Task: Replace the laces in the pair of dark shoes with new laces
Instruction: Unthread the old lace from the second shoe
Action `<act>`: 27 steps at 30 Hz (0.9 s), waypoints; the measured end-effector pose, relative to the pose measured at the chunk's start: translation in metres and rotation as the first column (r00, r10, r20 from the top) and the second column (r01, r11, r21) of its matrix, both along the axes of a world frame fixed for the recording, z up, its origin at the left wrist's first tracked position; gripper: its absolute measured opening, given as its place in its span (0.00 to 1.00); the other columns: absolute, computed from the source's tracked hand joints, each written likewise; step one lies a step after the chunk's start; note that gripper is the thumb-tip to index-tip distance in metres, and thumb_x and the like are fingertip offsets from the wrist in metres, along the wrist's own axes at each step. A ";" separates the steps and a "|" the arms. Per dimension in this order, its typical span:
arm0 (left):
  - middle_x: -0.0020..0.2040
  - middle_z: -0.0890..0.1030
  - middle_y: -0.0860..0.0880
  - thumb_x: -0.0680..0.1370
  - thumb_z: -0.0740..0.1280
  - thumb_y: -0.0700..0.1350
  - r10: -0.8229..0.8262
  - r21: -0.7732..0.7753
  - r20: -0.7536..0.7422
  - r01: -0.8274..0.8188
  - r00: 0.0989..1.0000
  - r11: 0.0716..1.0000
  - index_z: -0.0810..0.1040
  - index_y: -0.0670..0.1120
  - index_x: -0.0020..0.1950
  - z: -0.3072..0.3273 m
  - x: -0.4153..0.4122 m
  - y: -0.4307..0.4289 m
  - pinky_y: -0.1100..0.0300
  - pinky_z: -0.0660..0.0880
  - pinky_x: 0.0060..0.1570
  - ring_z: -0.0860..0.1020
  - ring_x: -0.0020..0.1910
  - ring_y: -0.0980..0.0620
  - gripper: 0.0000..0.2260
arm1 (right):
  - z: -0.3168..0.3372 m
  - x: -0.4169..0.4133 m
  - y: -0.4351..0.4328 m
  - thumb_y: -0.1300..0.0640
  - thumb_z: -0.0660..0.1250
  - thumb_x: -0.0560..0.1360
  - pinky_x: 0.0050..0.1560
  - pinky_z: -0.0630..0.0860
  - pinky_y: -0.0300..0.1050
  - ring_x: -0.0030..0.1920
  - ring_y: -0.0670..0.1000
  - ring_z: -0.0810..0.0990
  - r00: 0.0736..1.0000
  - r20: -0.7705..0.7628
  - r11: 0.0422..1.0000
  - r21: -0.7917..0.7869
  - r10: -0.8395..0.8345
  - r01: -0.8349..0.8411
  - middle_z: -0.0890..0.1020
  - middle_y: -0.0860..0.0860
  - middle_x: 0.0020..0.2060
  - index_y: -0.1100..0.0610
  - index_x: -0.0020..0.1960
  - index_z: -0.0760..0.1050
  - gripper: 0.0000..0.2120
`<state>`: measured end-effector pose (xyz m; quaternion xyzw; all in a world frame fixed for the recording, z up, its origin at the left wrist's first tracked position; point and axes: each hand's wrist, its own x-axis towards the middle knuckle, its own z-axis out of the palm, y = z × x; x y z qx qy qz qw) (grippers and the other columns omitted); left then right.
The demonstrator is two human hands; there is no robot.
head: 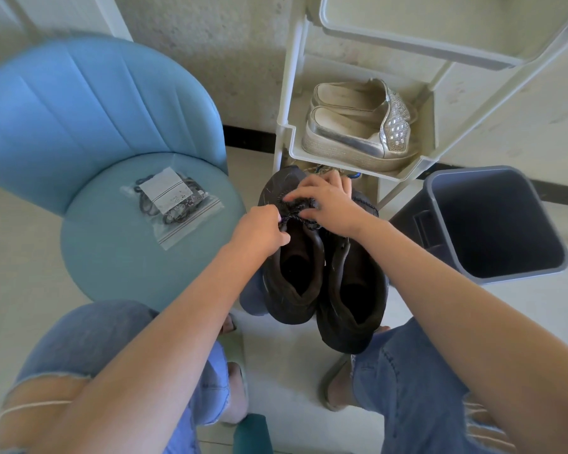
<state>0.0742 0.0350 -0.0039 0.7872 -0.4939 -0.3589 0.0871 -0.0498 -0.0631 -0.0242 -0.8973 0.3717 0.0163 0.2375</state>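
over the dark shoes (309,273), left hand (259,229) and right hand (328,204) pinch the lace (297,209).

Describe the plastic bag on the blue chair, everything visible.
The plastic bag is a clear zip-top pouch lying flat on the round seat of the blue chair. Inside are coiled dark laces and a white card with faint stripes. Its zip edge, with a thin reddish line, points toward the chair's front. Neither hand touches it.

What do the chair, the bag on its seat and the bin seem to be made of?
Chair: smooth, faintly glossy blue upholstery with stitched panels, probably faux leather. Bag: clear thin plastic, zip-seal strip visible. Bin: grey moulded plastic, matte, by its even rigid walls.
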 end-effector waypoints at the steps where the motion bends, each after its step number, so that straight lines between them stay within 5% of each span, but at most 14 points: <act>1: 0.58 0.77 0.42 0.76 0.66 0.43 0.008 -0.001 -0.005 -0.008 1.000 1.000 0.74 0.40 0.61 0.000 0.000 0.000 0.53 0.73 0.52 0.77 0.55 0.42 0.14 | 0.000 0.000 0.001 0.54 0.69 0.75 0.52 0.49 0.40 0.60 0.52 0.61 1.000 0.003 1.000 0.005 -0.002 0.002 0.73 0.42 0.59 0.42 0.57 0.79 0.12; 5: 0.57 0.78 0.41 0.76 0.67 0.42 0.006 0.011 -0.013 -0.006 1.000 1.000 0.75 0.41 0.57 -0.001 0.000 -0.001 0.53 0.73 0.52 0.77 0.54 0.42 0.11 | 0.000 0.000 0.001 0.52 0.73 0.71 0.51 0.49 0.40 0.58 0.53 0.63 0.997 0.066 0.998 -0.037 -0.041 0.043 0.75 0.43 0.54 0.48 0.47 0.81 0.05; 9: 0.56 0.77 0.42 0.75 0.67 0.42 -0.001 0.002 0.008 0.001 1.000 1.000 0.75 0.41 0.58 0.000 -0.001 -0.001 0.54 0.72 0.50 0.77 0.54 0.42 0.13 | -0.002 0.004 0.004 0.56 0.72 0.72 0.55 0.49 0.39 0.56 0.49 0.59 0.991 0.109 0.995 -0.076 0.072 -0.064 0.70 0.43 0.58 0.45 0.60 0.79 0.17; 14: 0.58 0.77 0.41 0.76 0.66 0.42 -0.001 0.007 0.007 0.001 1.000 1.000 0.75 0.42 0.59 -0.001 -0.001 -0.001 0.54 0.72 0.51 0.76 0.54 0.42 0.12 | -0.002 0.006 0.005 0.54 0.72 0.72 0.61 0.51 0.44 0.62 0.52 0.64 0.994 0.063 0.980 -0.180 0.094 -0.081 0.79 0.44 0.54 0.52 0.46 0.83 0.04; 16: 0.55 0.76 0.42 0.76 0.66 0.42 -0.003 0.037 0.001 0.003 1.000 0.999 0.74 0.41 0.60 0.000 -0.001 0.000 0.55 0.72 0.48 0.76 0.52 0.42 0.13 | 0.001 0.003 0.000 0.54 0.70 0.73 0.63 0.51 0.47 0.63 0.50 0.63 0.987 0.098 0.957 -0.250 -0.125 0.146 0.80 0.46 0.52 0.51 0.46 0.82 0.03; 18: 0.42 0.74 0.44 0.76 0.65 0.41 -0.025 0.049 0.024 0.024 0.999 0.998 0.75 0.40 0.46 -0.002 0.001 -0.001 0.59 0.68 0.37 0.73 0.39 0.45 0.04 | 0.013 -0.007 -0.016 0.53 0.67 0.76 0.65 0.56 0.50 0.64 0.52 0.67 0.804 0.236 0.793 -0.163 -0.546 0.586 0.79 0.50 0.54 0.52 0.49 0.79 0.04; 20: 0.38 0.73 0.45 0.76 0.65 0.42 -0.023 0.040 0.035 0.022 0.999 0.999 0.71 0.42 0.40 -0.003 0.001 -0.001 0.59 0.67 0.33 0.70 0.36 0.47 0.06 | 0.023 -0.023 -0.030 0.51 0.67 0.76 0.67 0.60 0.52 0.67 0.55 0.64 0.640 0.253 0.668 0.036 -0.726 0.743 0.76 0.54 0.62 0.55 0.58 0.76 0.13; 21: 0.42 0.75 0.44 0.76 0.65 0.43 -0.036 0.030 0.020 0.035 0.999 0.999 0.74 0.42 0.46 -0.003 0.000 -0.001 0.57 0.71 0.38 0.73 0.40 0.46 0.05 | 0.028 -0.027 -0.031 0.51 0.68 0.75 0.68 0.60 0.53 0.70 0.55 0.61 0.683 0.189 0.704 0.084 -0.706 0.705 0.72 0.54 0.65 0.56 0.63 0.73 0.19; 23: 0.56 0.76 0.44 0.77 0.67 0.46 -0.024 -0.037 0.002 0.024 1.000 0.999 0.71 0.45 0.64 -0.005 -0.001 -0.003 0.52 0.73 0.53 0.75 0.54 0.44 0.17 | 0.033 -0.030 -0.027 0.52 0.69 0.75 0.69 0.61 0.53 0.71 0.56 0.59 0.772 0.146 0.786 0.113 -0.619 0.608 0.68 0.54 0.68 0.56 0.67 0.71 0.23; 27: 0.58 0.72 0.46 0.76 0.68 0.47 -0.066 -0.314 0.074 0.086 0.995 0.945 0.76 0.49 0.62 -0.006 -0.003 -0.009 0.54 0.69 0.57 0.70 0.59 0.47 0.14 | 0.037 -0.019 -0.010 0.52 0.67 0.77 0.54 0.75 0.47 0.51 0.51 0.77 0.822 0.166 0.839 0.094 -0.544 0.536 0.77 0.54 0.56 0.59 0.55 0.76 0.11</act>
